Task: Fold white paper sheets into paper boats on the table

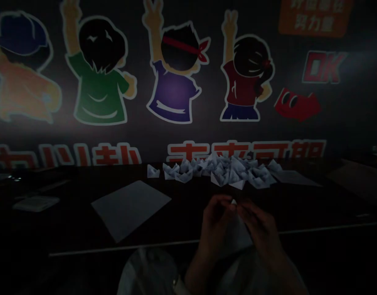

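The room is dim, but the person's left hand (214, 223) and right hand (259, 229) show clearly enough, held close together over the near part of the counter (68, 221). Between them is a piece of folded white paper (236, 237), its point sticking up. The grip on both sides is pressed together, pinching the paper near that point from either side. The light is too poor to tell which fingers are doing the work.

Straight ahead of the grip, farther along the counter, sits a crowded heap of small paper boats (234, 174), with a single boat (153, 172) just off its left end. Ahead and to the left of the grip, a flat sheet of paper (130, 209) lies at a slant, and another flat sheet (294, 178) pokes out from the right end of the heap. Far to the left of the grip is a pale flat pad (36, 203), too dark to make out. Beyond the counter, a wall (354, 82) shows cartoon children (173, 90) with raised arms, seen from behind.
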Tool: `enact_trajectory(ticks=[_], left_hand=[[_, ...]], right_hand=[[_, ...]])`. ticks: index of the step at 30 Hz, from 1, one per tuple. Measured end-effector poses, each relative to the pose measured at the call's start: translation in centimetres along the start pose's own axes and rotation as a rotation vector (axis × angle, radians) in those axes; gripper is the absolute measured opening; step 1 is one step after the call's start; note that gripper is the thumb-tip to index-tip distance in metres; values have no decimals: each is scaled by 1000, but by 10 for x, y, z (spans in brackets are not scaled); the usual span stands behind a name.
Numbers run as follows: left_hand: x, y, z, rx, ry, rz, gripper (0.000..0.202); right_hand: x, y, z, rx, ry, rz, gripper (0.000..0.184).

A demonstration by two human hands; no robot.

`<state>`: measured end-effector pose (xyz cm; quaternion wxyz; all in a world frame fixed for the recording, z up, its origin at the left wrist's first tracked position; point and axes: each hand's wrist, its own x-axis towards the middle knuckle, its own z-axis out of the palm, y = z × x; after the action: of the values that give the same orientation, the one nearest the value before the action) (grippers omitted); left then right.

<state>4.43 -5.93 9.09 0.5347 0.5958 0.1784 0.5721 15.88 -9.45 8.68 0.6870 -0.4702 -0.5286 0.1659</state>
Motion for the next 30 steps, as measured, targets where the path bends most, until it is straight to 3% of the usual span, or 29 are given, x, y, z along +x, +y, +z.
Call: enact_trajectory(ticks=[4,10,15,23,26,30], left_hand=[[4,1,-9,-131,-146,-132,27],[2,0,-16,-232,-201,-332,30],[2,-6,-19,-256,-161,-423,37],[-2,-9,-22,-279,-110,-479,27],[-1,-6,-18,-222,-112,-379,23],[-1,0,-10,32,-125,39,23]], right_hand=[[4,4,-4,88,-113,125,29],[9,8,-6,270,-251,322,33],[10,15,-7,349,-277,384,31],[7,15,-6,356,-265,390,30],[9,10,-4,405,-290,382,31],[10,12,-2,342,-234,309,32]])
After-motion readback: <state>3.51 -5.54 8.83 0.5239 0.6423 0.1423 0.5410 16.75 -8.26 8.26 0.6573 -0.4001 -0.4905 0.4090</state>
